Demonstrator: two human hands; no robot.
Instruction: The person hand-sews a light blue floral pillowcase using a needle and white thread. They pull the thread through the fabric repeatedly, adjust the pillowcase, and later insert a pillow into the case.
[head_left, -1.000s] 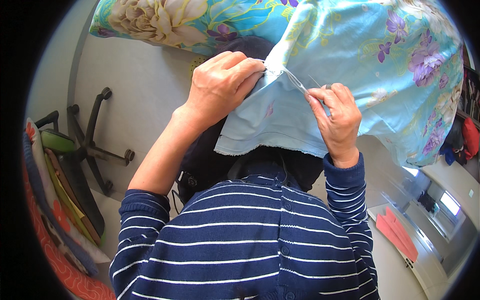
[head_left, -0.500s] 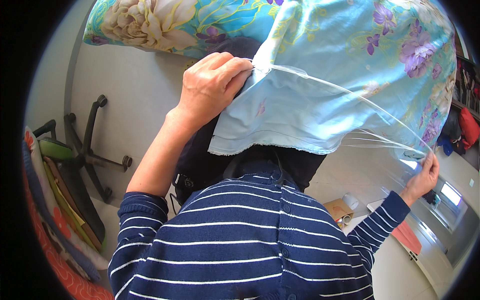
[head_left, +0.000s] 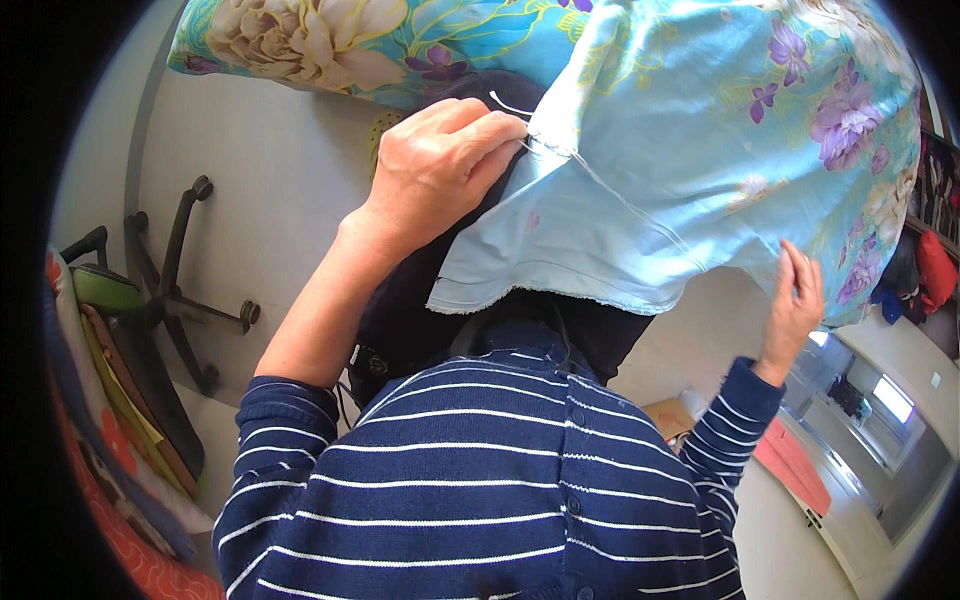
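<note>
Light blue floral fabric [head_left: 640, 200] with a frayed raw edge lies across my lap. My left hand [head_left: 440, 165] pinches it where a folded edge meets some white thread. A short thread tail [head_left: 510, 103] sticks up beside those fingers. From the pinched spot, loose white thread [head_left: 630, 208] trails down over the cloth to the right. My right hand [head_left: 797, 305] is raised near the right side of the fabric, its fingers pressed together. Whatever those fingertips hold is too small to make out.
A thick rolled part of the floral fabric [head_left: 310, 45] lies ahead. On the left are a wheeled chair base [head_left: 175, 280] and folded patterned textiles [head_left: 120, 430]. Rightward are a cardboard box [head_left: 668, 415], a pinkish-red panel [head_left: 793, 468] and a shelf with red and dark items [head_left: 935, 270].
My right hand has come inward and slightly up from the far right. The white thread, stretched taut before, now hangs slack on the fabric. My left hand has shifted slightly right, still pinching.
</note>
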